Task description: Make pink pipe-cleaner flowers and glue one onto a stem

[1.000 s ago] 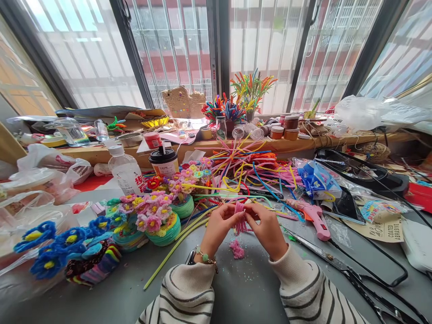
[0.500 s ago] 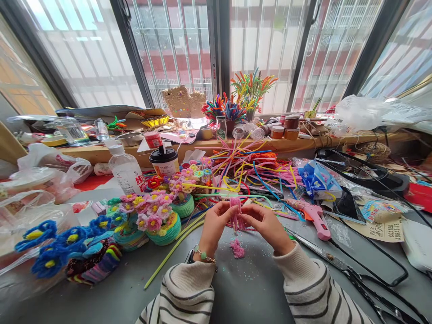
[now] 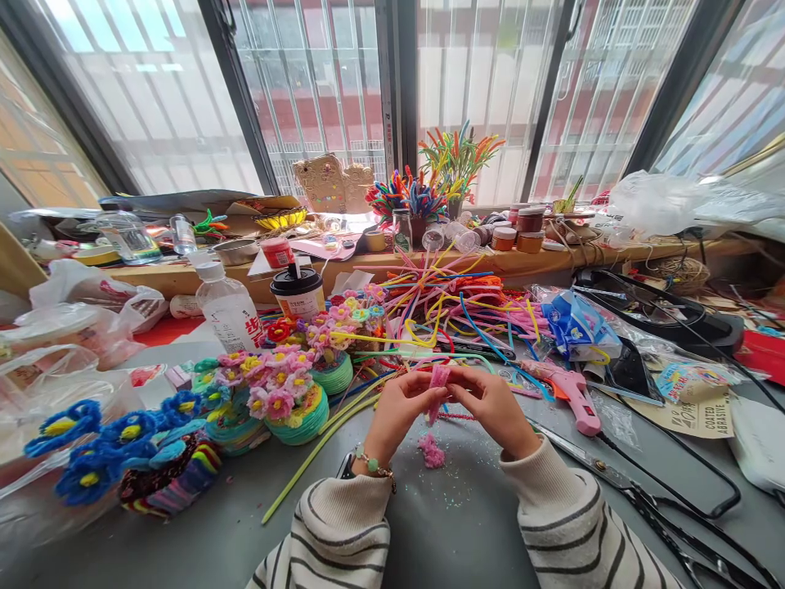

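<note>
Between my two hands I hold a pink bundle of fuzzy pipe cleaners [image 3: 440,378] upright above the table. My left hand [image 3: 396,411] pinches it from the left, thumb pressed against its side. From the right, my right hand [image 3: 495,406] grips the same bundle with thumb and fingers. Part of the bundle is hidden behind my fingertips. Just below lies a small curled pink fuzzy piece [image 3: 432,451], with glittery specks scattered around it on the grey table [image 3: 454,540].
Finished pink flower pots [image 3: 298,413] and blue fuzzy flowers [image 3: 132,433] stand at the left. A pile of colourful pipe cleaners [image 3: 447,298] lies behind my hands. To the right are a pink glue gun [image 3: 573,397], its cord, and large black-handled scissors [image 3: 638,499].
The pink bundle has tilted slightly to the right. My fingers have shifted on it, with the right hand's fingers now higher and closer around it.
</note>
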The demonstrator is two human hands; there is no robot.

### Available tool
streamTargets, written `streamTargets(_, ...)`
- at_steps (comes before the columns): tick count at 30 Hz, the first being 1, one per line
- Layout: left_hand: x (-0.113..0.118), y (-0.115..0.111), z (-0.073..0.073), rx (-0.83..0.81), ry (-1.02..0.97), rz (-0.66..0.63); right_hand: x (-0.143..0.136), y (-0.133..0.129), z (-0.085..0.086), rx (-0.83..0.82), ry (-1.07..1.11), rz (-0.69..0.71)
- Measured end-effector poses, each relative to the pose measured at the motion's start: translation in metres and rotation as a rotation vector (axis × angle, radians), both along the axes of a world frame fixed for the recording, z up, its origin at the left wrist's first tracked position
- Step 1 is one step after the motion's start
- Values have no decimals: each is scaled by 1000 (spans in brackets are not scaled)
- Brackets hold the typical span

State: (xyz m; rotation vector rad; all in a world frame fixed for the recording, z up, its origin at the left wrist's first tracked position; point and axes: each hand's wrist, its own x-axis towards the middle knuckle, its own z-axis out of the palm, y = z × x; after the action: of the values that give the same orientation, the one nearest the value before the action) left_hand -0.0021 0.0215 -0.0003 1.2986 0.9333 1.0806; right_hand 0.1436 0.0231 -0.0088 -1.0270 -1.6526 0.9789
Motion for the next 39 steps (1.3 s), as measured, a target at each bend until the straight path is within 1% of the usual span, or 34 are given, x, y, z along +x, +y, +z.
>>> streamTargets(2, 0, -1, 1, -17, 4, 4, 2, 0, 1, 32, 3, -5)
streamTargets(4, 1, -2, 2, -60, 9, -6, 3, 0, 3, 48, -3, 31)
streamTargets(7, 1, -3, 3, -143, 30, -55, 6, 1, 6, 36, -41, 72)
streamTargets(11, 1, -4, 4, -206, 35, -107, 6, 1, 7, 18, -65, 35)
streamTargets(14, 1, -3, 3, -199, 55, -119, 2, 1, 4, 27, -29, -29)
streamTargets(17, 2, -2, -1, -157, 68, -127, -3, 0, 0, 31, 12, -96)
streamTargets(23, 1, 1, -7, -60, 81, -157, -9, 1, -8, -40, 111, -171)
streamTargets(27, -1, 0, -5, -53, 149, -153, -10, 0, -8, -21, 131, -160)
streamTargets(30, -2, 0, -3, -67, 164, -159, -9, -1, -5, 65, 46, -122)
streamTargets(32, -1, 0, -1, -95, 132, -174, -9, -1, -3, 131, -17, -105)
streamTargets(34, -1, 0, -1, -119, 104, -155, -9, -1, -2, 171, -48, -106)
streamTargets(36, 0, 0, -1, -127, 99, -140, -9, -1, -1, 182, -61, -113)
streamTargets(39, 0, 0, 0, -120, 100, -159, -9, -1, 0, 154, -61, -94)
